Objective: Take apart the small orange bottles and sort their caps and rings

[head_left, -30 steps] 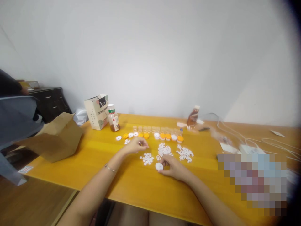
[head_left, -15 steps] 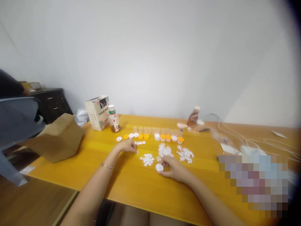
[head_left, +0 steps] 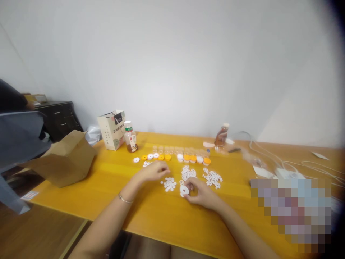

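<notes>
A round white disc with a hole in its middle (head_left: 184,191) stands tilted between the thumb and fingers of my right hand (head_left: 201,193), just above the table. My left hand (head_left: 156,171) hovers beyond a pile of small white round pieces (head_left: 169,184); its fingers are drawn together, and what they hold, if anything, is too small to make out. Close to my right hand lie a heap of white cut-out pieces (head_left: 188,172) and a second such heap (head_left: 212,178). Some small white pieces (head_left: 147,164) show partly behind my left hand.
Yellow and white round caps (head_left: 167,157) form a row, with white-and-orange capped pieces (head_left: 193,158) to the right and clear small containers (head_left: 171,150) behind. Further back are a drink bottle (head_left: 130,136), a paper bag (head_left: 111,129) and a brown bottle (head_left: 222,135). Cables (head_left: 269,154) lie right.
My left hand has moved right, away from the row of small white pieces toward the round-piece pile. The disc in my right hand has turned, so its central hole shows clearly.
</notes>
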Motion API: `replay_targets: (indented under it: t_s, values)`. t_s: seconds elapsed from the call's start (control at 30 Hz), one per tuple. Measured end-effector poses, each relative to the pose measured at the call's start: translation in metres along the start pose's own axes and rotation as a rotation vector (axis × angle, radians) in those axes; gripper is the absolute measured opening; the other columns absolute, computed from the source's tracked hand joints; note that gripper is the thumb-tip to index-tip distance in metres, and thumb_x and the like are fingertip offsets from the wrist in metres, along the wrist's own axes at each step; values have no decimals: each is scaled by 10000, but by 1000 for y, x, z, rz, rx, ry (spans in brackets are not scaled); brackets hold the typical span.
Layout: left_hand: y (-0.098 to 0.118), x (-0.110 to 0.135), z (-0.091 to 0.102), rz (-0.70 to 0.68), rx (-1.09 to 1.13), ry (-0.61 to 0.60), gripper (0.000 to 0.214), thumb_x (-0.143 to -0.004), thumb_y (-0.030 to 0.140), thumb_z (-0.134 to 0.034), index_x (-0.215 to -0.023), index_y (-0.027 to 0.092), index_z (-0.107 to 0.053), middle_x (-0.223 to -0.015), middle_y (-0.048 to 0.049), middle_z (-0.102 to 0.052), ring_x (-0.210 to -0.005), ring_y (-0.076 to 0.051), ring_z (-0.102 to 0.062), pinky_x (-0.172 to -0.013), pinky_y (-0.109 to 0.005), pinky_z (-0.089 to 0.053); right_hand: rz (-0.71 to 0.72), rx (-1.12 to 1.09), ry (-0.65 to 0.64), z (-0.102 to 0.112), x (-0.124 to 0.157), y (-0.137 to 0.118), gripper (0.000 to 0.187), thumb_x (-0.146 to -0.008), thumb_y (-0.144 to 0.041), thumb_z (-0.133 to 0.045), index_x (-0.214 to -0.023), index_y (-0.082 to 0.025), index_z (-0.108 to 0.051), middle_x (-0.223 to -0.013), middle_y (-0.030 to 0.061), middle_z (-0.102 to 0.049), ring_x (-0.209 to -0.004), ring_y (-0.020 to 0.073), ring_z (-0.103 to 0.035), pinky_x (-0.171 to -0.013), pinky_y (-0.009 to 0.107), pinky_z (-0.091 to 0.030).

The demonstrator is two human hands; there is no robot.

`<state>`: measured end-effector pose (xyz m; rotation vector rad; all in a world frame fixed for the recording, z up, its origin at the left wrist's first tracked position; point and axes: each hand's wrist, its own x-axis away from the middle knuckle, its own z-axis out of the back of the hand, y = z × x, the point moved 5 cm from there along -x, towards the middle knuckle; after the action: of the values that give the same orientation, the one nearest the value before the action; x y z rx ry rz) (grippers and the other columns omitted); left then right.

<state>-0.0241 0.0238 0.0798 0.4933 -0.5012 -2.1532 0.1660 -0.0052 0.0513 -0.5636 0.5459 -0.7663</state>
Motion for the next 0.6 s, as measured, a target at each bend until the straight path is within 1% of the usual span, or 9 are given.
replay_targets:
  t_s: [0.07, 0.1, 0.17, 0.27, 0.4, 0.5, 0.57, 0.6]
  values:
    - [29, 1, -12, -218, 4, -6, 225, -849, 295, -453, -960, 174, -607, -910, -45, -595, -804, -132, -537, -730, -219, -394, -1, -45, 25, 3, 0, -1, 154, -669, -183, -577, -819, -192, -541, -744, 3, -565, -671, 136, -513, -634, 253, -435]
    - [40, 2, -18, -296, 4, -18, 228, -859, 280, -447, -1010, 183, -588, -952, -51, -586, -836, -130, -541, -748, -218, -396, 1, -73, 32, 4, 0, -2, 161, -673, -179, -572, -831, -190, -543, -743, 2, -570, -663, 132, -516, -631, 249, -437]
    - [51, 3, -28, -390, -17, -26, 224, -868, 245, -441, -1039, 187, -573, -975, -57, -584, -868, -129, -545, -769, -216, -395, 3, -119, 37, 5, 0, -3, 163, -681, -184, -565, -843, -187, -549, -743, -1, -582, -653, 128, -519, -627, 246, -440]
    - [51, 3, -36, -444, -92, 7, 205, -878, 212, -424, -1003, 190, -585, -917, -48, -608, -850, -125, -557, -780, -219, -387, -13, -152, 41, 6, 0, -3, 162, -689, -216, -568, -848, -188, -562, -748, 2, -601, -657, 133, -525, -634, 251, -440]
    - [52, 4, -37, -506, -153, 47, 187, -884, 232, -419, -924, 184, -596, -832, -39, -627, -820, -123, -569, -787, -231, -372, -39, -197, 15, 7, 0, -5, 160, -715, -275, -563, -849, -193, -593, -773, 15, -627, -698, 154, -545, -656, 267, -442]
    - [55, 6, -33, -542, -181, 85, 183, -886, 245, -417, -874, 172, -584, -777, -28, -625, -775, -114, -566, -761, -230, -366, -54, -250, 53, 11, -1, -7, 206, -721, -323, -568, -881, -197, -602, -778, 21, -626, -723, 164, -555, -671, 275, -446]
    - [51, 5, -25, -518, -223, 136, 179, -883, 253, -421, -855, 167, -576, -762, -26, -617, -751, -113, -557, -732, -229, -364, -82, -271, 114, 15, -1, -6, 256, -717, -353, -574, -920, -199, -595, -742, 13, -610, -704, 159, -556, -671, 275, -449]
    - [46, 4, -18, -488, -259, 172, 180, -882, 256, -421, -844, 165, -573, -760, -28, -613, -747, -116, -553, -722, -232, -362, -105, -269, 150, 17, -1, -4, 274, -718, -371, -572, -931, -200, -593, -719, 6, -599, -683, 153, -553, -665, 274, -450]
